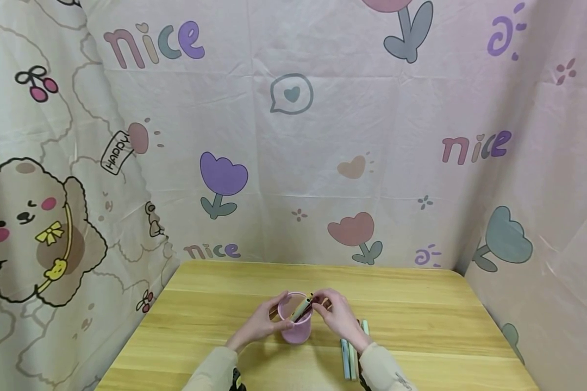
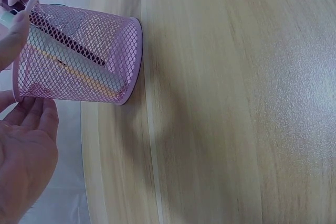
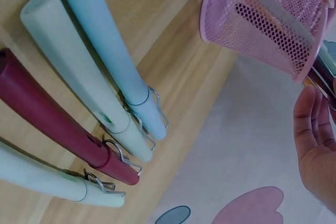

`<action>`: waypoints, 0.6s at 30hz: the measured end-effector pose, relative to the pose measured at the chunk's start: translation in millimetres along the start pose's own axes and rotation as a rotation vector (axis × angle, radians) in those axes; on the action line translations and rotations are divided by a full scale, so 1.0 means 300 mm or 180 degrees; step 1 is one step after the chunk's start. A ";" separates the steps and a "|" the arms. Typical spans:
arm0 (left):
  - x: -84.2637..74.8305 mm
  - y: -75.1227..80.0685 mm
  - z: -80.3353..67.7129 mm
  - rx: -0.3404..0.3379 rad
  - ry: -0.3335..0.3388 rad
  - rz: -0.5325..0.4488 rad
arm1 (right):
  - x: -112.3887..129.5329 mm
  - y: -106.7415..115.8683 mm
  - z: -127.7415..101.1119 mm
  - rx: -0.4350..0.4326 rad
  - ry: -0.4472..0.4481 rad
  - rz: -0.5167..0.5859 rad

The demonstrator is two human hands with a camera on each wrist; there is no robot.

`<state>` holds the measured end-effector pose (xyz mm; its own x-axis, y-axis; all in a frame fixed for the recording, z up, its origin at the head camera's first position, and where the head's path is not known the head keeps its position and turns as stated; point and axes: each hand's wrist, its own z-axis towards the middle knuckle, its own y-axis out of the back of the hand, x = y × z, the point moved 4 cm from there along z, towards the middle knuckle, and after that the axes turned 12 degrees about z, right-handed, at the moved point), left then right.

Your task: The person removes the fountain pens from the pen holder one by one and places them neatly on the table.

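Observation:
A pink mesh pen holder [image 1: 295, 332] stands on the table with several pens slanting inside it. My left hand [image 1: 264, 325] grips it by the sides near the rim, thumb in front, as the left wrist view also shows its fingers [image 2: 39, 116] round the rim. At the right of the rim, my right hand [image 1: 336, 315] pinches the upper end of a dark red pen [image 3: 325, 80] whose lower part is inside the holder. A pale green pen [image 1: 300, 309] leans beside it, and something orange-yellow shows through the mesh.
Right of the holder, a light blue pen [image 3: 107, 45], a pale green pen [image 3: 79, 66], a dark red pen [image 3: 58, 116] and a mint pen [image 3: 42, 179] lie side by side on the wooden table [image 1: 215, 304]. A printed cloth [image 1: 293, 141] hangs behind.

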<state>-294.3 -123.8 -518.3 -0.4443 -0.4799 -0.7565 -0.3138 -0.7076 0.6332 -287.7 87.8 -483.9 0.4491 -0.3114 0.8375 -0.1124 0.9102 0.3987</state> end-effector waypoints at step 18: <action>0.009 -0.002 0.001 0.0005 0.0058 -0.0006 | 0.056 0.046 -0.006 -0.0408 -0.0083 0.0387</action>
<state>-295.7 -124.5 -520.6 -0.4284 -0.4880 -0.7605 -0.3159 -0.7077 0.6320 -280.0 95.6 -465.0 0.4158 -0.2025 0.8866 -0.0497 0.9684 0.2445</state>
